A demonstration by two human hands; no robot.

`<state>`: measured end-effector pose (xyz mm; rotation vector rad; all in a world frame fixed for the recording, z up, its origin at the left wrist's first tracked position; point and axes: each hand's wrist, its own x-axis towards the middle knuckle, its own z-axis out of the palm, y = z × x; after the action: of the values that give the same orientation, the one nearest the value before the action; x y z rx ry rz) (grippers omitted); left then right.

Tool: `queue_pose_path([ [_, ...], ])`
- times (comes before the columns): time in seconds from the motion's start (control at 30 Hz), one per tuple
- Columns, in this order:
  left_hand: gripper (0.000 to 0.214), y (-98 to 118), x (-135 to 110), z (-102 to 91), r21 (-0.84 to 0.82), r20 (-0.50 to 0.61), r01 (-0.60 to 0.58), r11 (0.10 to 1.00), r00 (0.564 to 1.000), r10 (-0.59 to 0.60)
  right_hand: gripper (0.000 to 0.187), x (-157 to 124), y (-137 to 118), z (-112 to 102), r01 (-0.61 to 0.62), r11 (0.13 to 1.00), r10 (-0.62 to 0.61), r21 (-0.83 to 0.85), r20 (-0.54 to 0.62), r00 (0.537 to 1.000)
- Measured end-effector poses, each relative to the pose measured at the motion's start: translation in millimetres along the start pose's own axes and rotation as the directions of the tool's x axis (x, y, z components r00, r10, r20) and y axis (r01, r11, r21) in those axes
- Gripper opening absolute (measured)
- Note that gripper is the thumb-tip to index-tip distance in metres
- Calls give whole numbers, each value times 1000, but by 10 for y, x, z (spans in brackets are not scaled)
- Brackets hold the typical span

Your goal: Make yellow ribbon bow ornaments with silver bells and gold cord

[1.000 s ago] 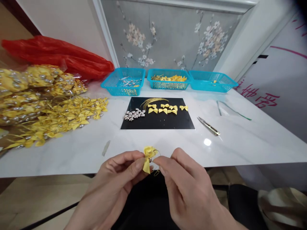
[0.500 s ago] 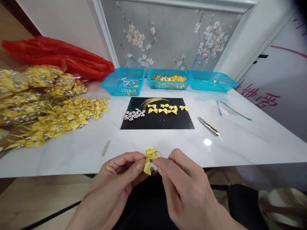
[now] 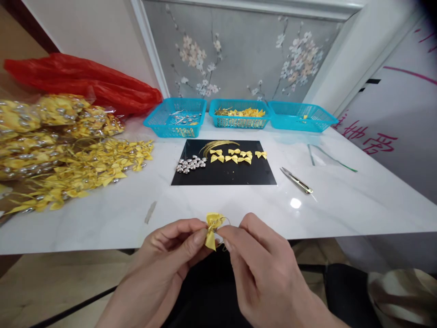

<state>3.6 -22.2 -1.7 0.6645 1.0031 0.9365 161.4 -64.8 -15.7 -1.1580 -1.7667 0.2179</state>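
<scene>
One yellow bow is held up at the front edge of the white table, between the person's two hands. The left hand has it clamped by its left side, thumb in front and index finger at the upper edge, with no gap between them; other fingers curl behind. The right hand has its thumb and index finger brought together just beside the knot, pinching a thin gold cord that arcs out from the bow; exactly which part of it lies between the tips is too small to tell.

Beyond the hands, a black mat carries silver beads at its left, a spread of gold strands along its back, and seven loose bows. Small snips lie right of the mat, near a green strand. Three blue baskets stand in a row behind. To the left are heaped finished-looking yellow pieces, some bagged, before a red plastic bag.
</scene>
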Motion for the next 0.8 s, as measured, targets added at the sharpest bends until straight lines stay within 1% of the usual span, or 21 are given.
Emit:
queue_pose_path([
  [0.23, 22, -2, 13, -10, -1, -10, -1, 1000, 1000, 1, 25, -22, 32, 53, -42, 999, 43, 22, -35, 998],
  [0.33, 23, -9, 17, -19, 7, -29, 17, 1000, 999, -17, 26, -17, 55, 64, -50, 998, 52, 41, -40, 998],
  [0.5, 25, 8, 14, -9, 20, -48, 29, 999, 998, -28, 27, 6, 89, 63, -24, 998, 27, 53, -64, 998],
  [0.67, 26, 20, 8, -16, 18, -58, 48, 999, 997, -47, 27, 9, 104, 75, -33, 997, 38, 74, -63, 997],
  [0.8, 26, 10, 4, -25, 23, -49, 67, 998, 997, -65, 25, 4, 112, 92, 0, 998, 6, 64, -89, 996],
])
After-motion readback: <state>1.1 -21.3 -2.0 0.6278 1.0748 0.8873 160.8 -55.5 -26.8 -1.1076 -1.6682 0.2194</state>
